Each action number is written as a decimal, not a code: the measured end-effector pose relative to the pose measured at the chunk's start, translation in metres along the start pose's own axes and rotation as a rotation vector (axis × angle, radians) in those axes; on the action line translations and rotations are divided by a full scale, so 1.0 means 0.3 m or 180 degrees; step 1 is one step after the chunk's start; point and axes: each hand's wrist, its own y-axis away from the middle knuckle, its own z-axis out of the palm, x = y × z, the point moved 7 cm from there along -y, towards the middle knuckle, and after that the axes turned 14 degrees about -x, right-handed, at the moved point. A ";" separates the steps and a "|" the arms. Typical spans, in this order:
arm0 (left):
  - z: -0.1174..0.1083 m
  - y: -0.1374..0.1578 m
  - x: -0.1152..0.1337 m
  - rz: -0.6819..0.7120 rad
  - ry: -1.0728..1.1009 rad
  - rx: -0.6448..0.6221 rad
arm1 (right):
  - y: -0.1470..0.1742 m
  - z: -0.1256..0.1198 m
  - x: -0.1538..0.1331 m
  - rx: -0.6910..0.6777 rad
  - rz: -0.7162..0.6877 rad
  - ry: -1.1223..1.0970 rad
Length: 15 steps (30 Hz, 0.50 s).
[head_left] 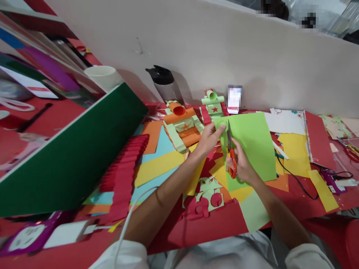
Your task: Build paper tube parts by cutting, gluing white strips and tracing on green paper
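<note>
My left hand point(209, 137) pinches the upper left corner of a bright green paper sheet point(252, 142), its thumb beside a circle outline near the edge. In my right hand point(241, 161) is a pair of scissors point(232, 164) with red-orange and yellow handles. The blades point away from me and lie at the sheet, just right of the circle. Scraps of red and pale green paper point(206, 201) with round holes lie below my hands. Behind my left hand stand an orange and green paper model point(183, 125) and a smaller green and red one point(212, 104).
A dark green board point(75, 149) leans at the left, with a white cup point(102, 76) behind it. A bottle point(165, 84) and a phone point(234, 99) stand by the white partition. Pleated red paper point(125, 172), coloured sheets, cables and a purple power strip point(332, 181) cover the table.
</note>
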 end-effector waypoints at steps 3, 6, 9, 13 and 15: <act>0.012 0.005 0.007 -0.0064 0.0081 -0.0049 | 0.003 0.007 0.005 -0.0023 -0.0053 -0.0094; 0.016 0.009 0.013 -0.0087 0.0079 -0.0058 | 0.007 0.009 0.000 0.0000 -0.0045 -0.0121; 0.012 0.008 0.009 -0.0112 0.0053 -0.0056 | 0.009 0.008 -0.009 0.0053 -0.0061 -0.0157; 0.004 0.003 -0.002 -0.0120 0.0000 -0.0033 | 0.009 0.003 -0.012 0.0194 -0.0057 -0.0172; 0.004 0.002 -0.003 -0.0116 -0.0007 -0.0033 | 0.010 0.002 -0.013 0.0248 0.0000 -0.0038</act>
